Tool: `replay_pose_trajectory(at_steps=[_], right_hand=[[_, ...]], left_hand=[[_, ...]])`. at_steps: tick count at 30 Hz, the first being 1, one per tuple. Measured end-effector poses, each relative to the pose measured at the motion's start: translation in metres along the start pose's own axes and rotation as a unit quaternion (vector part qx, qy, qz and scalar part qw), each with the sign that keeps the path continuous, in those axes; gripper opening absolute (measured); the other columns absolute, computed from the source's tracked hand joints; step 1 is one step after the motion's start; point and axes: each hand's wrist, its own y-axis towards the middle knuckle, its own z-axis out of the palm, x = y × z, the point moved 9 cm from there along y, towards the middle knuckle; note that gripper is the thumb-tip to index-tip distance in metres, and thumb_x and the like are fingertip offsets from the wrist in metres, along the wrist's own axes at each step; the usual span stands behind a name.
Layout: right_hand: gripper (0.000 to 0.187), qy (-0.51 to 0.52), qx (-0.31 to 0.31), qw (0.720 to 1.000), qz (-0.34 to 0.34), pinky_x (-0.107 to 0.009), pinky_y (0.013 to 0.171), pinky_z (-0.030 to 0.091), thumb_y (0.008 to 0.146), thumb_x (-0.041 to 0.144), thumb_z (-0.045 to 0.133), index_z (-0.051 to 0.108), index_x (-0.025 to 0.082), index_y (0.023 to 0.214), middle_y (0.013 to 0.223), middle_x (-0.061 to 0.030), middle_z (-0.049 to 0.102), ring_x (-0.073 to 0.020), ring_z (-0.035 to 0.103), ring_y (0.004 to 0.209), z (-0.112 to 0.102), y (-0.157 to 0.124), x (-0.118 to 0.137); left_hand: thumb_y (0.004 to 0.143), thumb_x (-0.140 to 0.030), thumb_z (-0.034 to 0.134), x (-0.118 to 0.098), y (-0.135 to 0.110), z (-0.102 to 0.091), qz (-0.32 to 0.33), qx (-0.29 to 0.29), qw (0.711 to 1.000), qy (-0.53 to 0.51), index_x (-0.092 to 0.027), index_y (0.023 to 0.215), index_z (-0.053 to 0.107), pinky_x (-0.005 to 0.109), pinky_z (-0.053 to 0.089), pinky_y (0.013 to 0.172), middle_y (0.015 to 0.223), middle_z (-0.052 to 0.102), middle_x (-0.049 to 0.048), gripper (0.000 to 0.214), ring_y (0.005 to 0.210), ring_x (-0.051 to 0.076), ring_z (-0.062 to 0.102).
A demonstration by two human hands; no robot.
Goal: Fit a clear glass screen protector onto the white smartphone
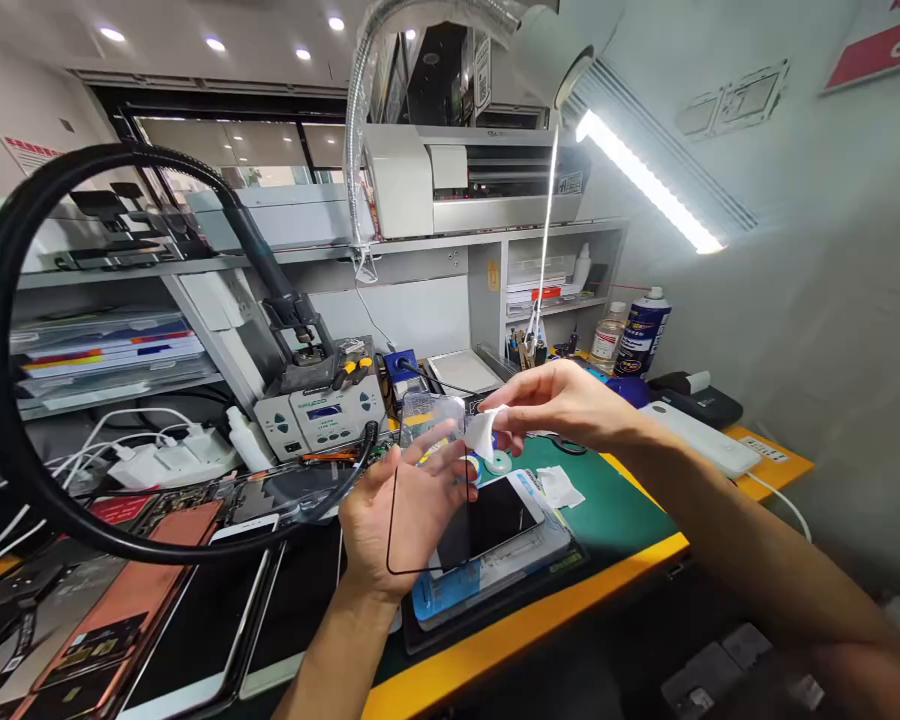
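A clear sheet (429,515) is held up in front of the palm of the left hand (379,525), just above the bench at the centre of the clock. The left palm is turned up, with the thumb set along one edge of the sheet and the fingers spread behind it, gripping it by its sides. The sheet is rectangular and see-through, so the palm shows through it, and is framed by a thin black border. At two o'clock, the right hand (551,405) is reached in from the right, wrist bent and fingertips pinched on a white cloth (481,432); whether the sheet is touched by the cloth cannot be told. A phone (506,520) is seen at three o'clock, partly behind the sheet, and a crumpled wipe (560,487) is laid beyond it on a green mat (622,505). At eight o'clock, a dark tablet (202,620) is laid flat. A grey control box (322,418) is placed at ten o'clock, and a spray can (643,335) is stood at two o'clock, beyond the right hand.
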Motion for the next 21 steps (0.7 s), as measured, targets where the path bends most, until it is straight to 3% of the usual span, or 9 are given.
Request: replay_pose_trajectory(at_steps=[7, 10, 12, 17, 21], right_hand=[[0.028, -0.112, -0.097, 0.989, -0.014, -0.021, 0.045, 0.04, 0.075, 0.039, 0.081, 0.073, 0.013, 0.077, 0.06, 0.0015, 0.063, -0.0085, 0.052, 0.049, -0.005, 0.024, 0.004], [0.022, -0.167, -0.124, 0.975, -0.08, -0.02, 0.046, 0.036, 0.082, 0.036, 0.075, 0.069, 0.015, 0.078, 0.06, 0.0033, 0.058, -0.0085, 0.05, 0.052, 0.001, 0.025, 0.013], [0.015, -0.239, -0.145, 0.948, -0.153, -0.021, 0.05, 0.038, 0.087, 0.031, 0.07, 0.071, 0.016, 0.083, 0.065, 0.0028, 0.058, -0.0088, 0.051, 0.056, 0.008, 0.021, 0.023], [0.014, -0.436, -0.173, 0.827, -0.311, -0.026, 0.067, 0.049, 0.093, 0.022, 0.063, 0.076, 0.016, 0.096, 0.086, -0.0053, 0.065, -0.0123, 0.059, 0.071, 0.031, 0.0, 0.039], [0.017, -0.465, -0.144, 0.803, -0.343, -0.029, 0.07, 0.052, 0.094, 0.026, 0.066, 0.074, 0.016, 0.105, 0.094, -0.0081, 0.065, -0.0147, 0.062, 0.077, 0.038, -0.007, 0.038]], left_hand=[[0.085, -0.043, 0.058, -0.002, 0.0, 0.001, -0.007, -0.006, 1.0, 0.013, -0.011, 0.116, 0.073, 0.038, 0.054, 0.076, 0.117, 0.07, 0.0184, 0.047, 0.093, 0.028, 0.066], [0.086, -0.042, 0.058, -0.002, 0.0, 0.001, -0.006, -0.008, 1.0, 0.009, -0.011, 0.118, 0.072, 0.039, 0.055, 0.077, 0.116, 0.071, 0.0174, 0.048, 0.093, 0.028, 0.067], [0.086, -0.043, 0.058, -0.002, 0.0, 0.0, -0.006, -0.008, 1.0, 0.003, -0.01, 0.118, 0.073, 0.04, 0.055, 0.079, 0.116, 0.072, 0.0177, 0.048, 0.094, 0.029, 0.067], [0.088, -0.045, 0.056, 0.0, 0.0, -0.001, -0.014, -0.011, 1.0, -0.004, -0.011, 0.119, 0.073, 0.04, 0.054, 0.08, 0.116, 0.072, 0.018, 0.049, 0.094, 0.028, 0.067], [0.088, -0.046, 0.056, 0.0, 0.0, -0.002, -0.017, -0.019, 1.0, -0.003, -0.012, 0.116, 0.074, 0.04, 0.054, 0.08, 0.112, 0.074, 0.0163, 0.048, 0.093, 0.028, 0.067]])
